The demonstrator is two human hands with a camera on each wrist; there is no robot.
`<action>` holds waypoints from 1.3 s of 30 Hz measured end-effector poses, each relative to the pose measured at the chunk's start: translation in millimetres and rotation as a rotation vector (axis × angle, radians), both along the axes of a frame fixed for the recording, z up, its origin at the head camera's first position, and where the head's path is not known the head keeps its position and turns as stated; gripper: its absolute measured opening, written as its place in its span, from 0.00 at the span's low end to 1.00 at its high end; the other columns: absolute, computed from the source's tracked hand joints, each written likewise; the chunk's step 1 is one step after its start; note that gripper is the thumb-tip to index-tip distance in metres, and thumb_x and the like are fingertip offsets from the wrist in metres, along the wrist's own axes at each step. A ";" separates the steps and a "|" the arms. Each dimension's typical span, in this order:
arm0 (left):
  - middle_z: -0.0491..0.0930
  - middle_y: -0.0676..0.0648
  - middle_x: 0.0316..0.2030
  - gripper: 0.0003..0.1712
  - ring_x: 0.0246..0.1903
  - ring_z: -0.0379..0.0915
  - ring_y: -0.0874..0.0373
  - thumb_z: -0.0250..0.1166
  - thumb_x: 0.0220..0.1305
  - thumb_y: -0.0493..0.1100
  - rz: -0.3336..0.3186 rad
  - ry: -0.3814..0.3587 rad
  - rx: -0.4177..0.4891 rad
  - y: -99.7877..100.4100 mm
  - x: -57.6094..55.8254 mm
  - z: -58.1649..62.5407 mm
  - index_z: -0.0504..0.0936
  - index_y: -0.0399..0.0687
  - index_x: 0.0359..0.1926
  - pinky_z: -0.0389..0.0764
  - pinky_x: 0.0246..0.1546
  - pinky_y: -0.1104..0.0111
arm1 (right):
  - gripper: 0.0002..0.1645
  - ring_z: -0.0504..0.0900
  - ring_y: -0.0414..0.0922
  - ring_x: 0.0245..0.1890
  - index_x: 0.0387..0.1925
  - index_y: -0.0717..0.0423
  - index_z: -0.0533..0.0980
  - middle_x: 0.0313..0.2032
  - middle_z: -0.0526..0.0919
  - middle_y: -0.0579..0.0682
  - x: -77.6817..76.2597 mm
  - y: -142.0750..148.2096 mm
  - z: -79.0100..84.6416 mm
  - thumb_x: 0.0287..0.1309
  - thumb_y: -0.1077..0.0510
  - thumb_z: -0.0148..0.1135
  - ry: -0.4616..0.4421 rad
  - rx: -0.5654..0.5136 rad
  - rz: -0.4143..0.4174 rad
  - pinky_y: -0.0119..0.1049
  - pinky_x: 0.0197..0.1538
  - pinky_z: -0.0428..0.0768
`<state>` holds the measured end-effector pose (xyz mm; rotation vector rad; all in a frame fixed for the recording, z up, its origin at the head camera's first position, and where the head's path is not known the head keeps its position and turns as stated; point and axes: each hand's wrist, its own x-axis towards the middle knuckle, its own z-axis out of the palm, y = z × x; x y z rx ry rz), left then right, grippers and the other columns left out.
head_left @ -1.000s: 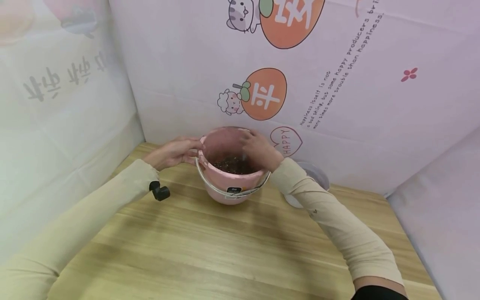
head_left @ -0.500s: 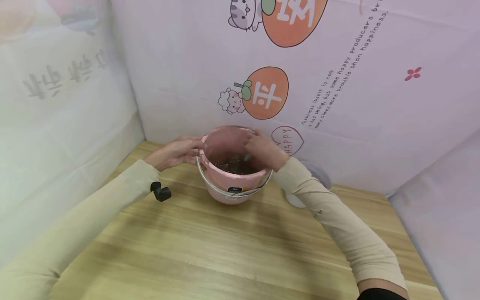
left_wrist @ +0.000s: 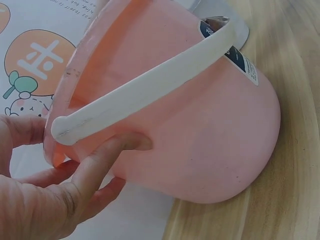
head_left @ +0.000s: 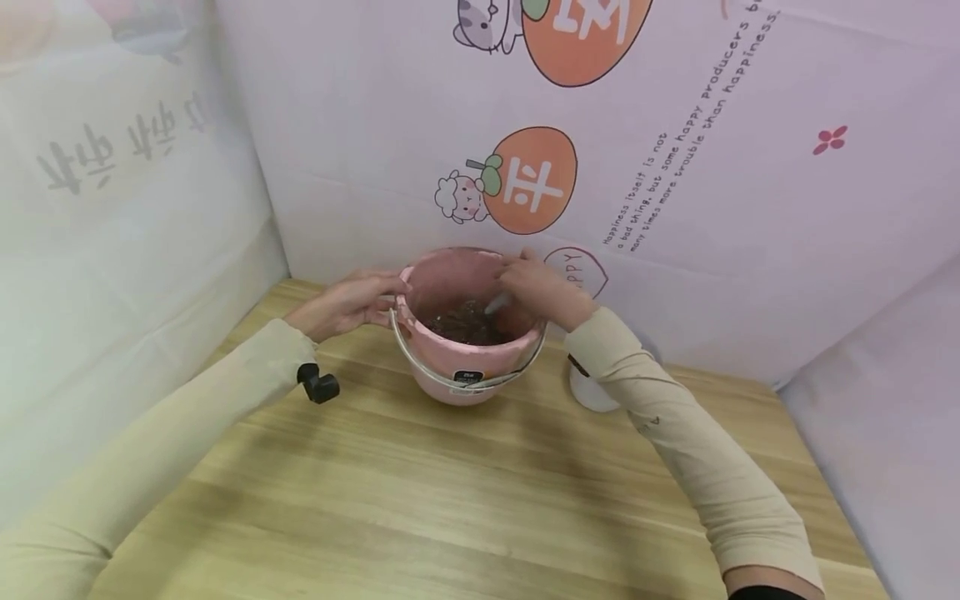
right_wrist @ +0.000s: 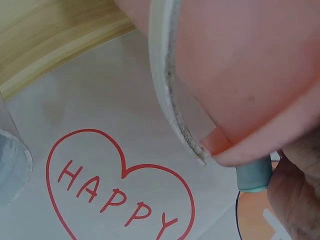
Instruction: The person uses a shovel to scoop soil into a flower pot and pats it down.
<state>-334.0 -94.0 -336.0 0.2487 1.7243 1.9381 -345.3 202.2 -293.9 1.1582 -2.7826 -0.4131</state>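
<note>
A pink bucket [head_left: 457,367] with a pale carrying handle [left_wrist: 150,87] stands on the wooden table against the printed backdrop. Dark brown, glistening contents [head_left: 468,323] cover its bottom; their kind is unclear. My left hand [head_left: 348,304] grips the bucket's left rim, thumb on the outer wall in the left wrist view [left_wrist: 60,195]. At the right rim, my right hand [head_left: 543,287] holds a tool with a grey-green handle end [right_wrist: 254,175]. Its whitish lower part [head_left: 497,303] reaches down into the bucket. Fingers hide most of the tool, so its kind cannot be told.
Partly behind my right forearm stands a whitish vessel with a pale round base [head_left: 592,393]; a translucent container [right_wrist: 12,167] shows at the right wrist view's left edge. White printed cloth [head_left: 360,167] walls in the table [head_left: 420,500] at the back and sides.
My right hand has shifted a little to the right along the rim, and more of the tool's whitish part shows. The left hand keeps its grip on the bucket.
</note>
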 end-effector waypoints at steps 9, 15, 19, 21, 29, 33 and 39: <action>0.77 0.48 0.36 0.29 0.30 0.80 0.63 0.49 0.80 0.32 -0.009 -0.014 0.011 -1.3 2.0 -1.8 0.55 0.25 0.76 0.89 0.40 0.71 | 0.13 0.79 0.54 0.60 0.46 0.52 0.89 0.50 0.89 0.51 2.3 4.6 2.1 0.62 0.67 0.70 -0.091 -0.123 -0.024 0.51 0.60 0.73; 0.75 0.46 0.39 0.31 0.30 0.80 0.63 0.47 0.81 0.34 -0.020 -0.012 -0.016 -4.1 3.9 -3.2 0.53 0.27 0.78 0.89 0.39 0.70 | 0.16 0.80 0.56 0.58 0.51 0.55 0.87 0.52 0.87 0.56 1.8 6.7 4.0 0.64 0.67 0.67 -0.156 -0.204 -0.041 0.54 0.61 0.73; 0.75 0.47 0.40 0.31 0.30 0.79 0.64 0.47 0.82 0.34 -0.026 -0.008 -0.004 -2.2 4.9 -2.2 0.52 0.27 0.79 0.88 0.39 0.72 | 0.18 0.80 0.56 0.58 0.52 0.55 0.87 0.53 0.87 0.57 3.2 11.3 8.1 0.61 0.68 0.69 -0.193 -0.221 -0.084 0.56 0.64 0.74; 0.75 0.47 0.39 0.31 0.30 0.80 0.64 0.47 0.81 0.33 -0.025 -0.004 0.009 -0.7 4.9 -1.5 0.51 0.26 0.78 0.88 0.39 0.72 | 0.19 0.79 0.56 0.59 0.53 0.55 0.87 0.54 0.87 0.56 4.2 14.0 10.6 0.60 0.69 0.69 -0.207 -0.236 -0.081 0.56 0.65 0.74; 0.77 0.45 0.40 0.31 0.30 0.81 0.63 0.47 0.81 0.32 -0.034 0.004 0.019 2.2 3.4 -0.9 0.51 0.25 0.78 0.89 0.39 0.72 | 0.20 0.83 0.54 0.52 0.51 0.57 0.87 0.49 0.89 0.55 5.7 23.7 15.7 0.58 0.73 0.68 -0.243 -0.329 0.032 0.51 0.61 0.81; 0.77 0.45 0.38 0.31 0.30 0.81 0.62 0.47 0.81 0.33 -0.036 0.009 0.023 1.8 2.5 -0.8 0.52 0.25 0.78 0.89 0.39 0.71 | 0.19 0.82 0.53 0.50 0.53 0.56 0.87 0.48 0.87 0.55 9.0 26.6 17.0 0.61 0.69 0.70 -0.248 -0.359 0.016 0.51 0.60 0.80; 0.76 0.44 0.40 0.31 0.30 0.81 0.62 0.48 0.81 0.33 -0.024 -0.007 0.027 1.6 2.3 -0.3 0.52 0.27 0.78 0.89 0.38 0.72 | 0.16 0.79 0.53 0.47 0.53 0.54 0.88 0.44 0.85 0.55 12.2 31.1 15.4 0.65 0.66 0.69 -0.232 -0.366 0.009 0.51 0.56 0.79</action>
